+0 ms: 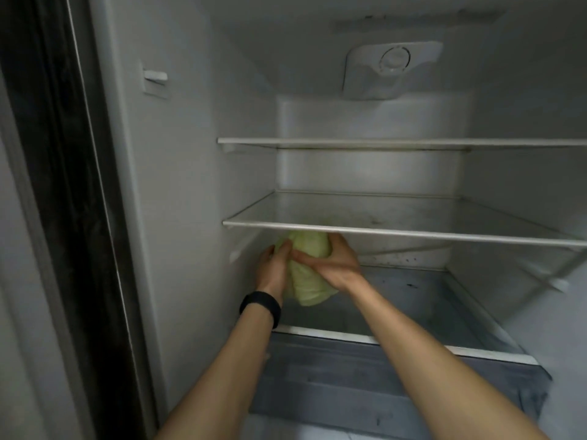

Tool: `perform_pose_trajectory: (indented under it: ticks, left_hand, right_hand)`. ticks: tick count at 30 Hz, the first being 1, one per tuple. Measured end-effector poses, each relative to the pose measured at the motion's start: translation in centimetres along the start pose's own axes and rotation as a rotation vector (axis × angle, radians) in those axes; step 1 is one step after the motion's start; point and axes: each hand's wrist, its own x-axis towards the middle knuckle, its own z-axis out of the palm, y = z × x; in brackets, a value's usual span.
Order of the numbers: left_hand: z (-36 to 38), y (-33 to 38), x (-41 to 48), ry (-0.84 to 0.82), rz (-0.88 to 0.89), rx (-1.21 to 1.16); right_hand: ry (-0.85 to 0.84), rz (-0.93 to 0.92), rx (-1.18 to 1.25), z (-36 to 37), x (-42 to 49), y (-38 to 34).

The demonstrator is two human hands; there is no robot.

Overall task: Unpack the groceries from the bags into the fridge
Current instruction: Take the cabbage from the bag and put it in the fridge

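Observation:
A pale green cabbage is held inside the open fridge, at the left of the lowest glass shelf and just under the middle shelf. My left hand, with a black band on its wrist, grips the cabbage's left side. From the right, my right hand wraps over the cabbage's top and front. Whether the cabbage rests on the shelf or hangs above it, I cannot tell. No grocery bags are in view.
The upper shelf and the middle shelf are bare. A thermostat housing sits on the fridge ceiling. A grey drawer cover lies below the lowest shelf. The fridge's left wall and a dark door frame are close beside my left arm.

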Motion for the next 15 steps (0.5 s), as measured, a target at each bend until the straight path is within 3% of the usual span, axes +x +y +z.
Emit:
perform_pose_trajectory:
  ticks: [5, 15]
  left_hand:
    - [-1.2, 1.2, -0.4, -0.027, -0.082, 0.178]
    - [-1.9, 2.0, -11.2, -0.122, 0.079, 0.527]
  right_hand:
    - [-0.087, -0.002, -0.022, -2.1, -1.1, -0.3]
    - [-0.164, -0.022, -0.231, -6.5, -10.5, 0.5]
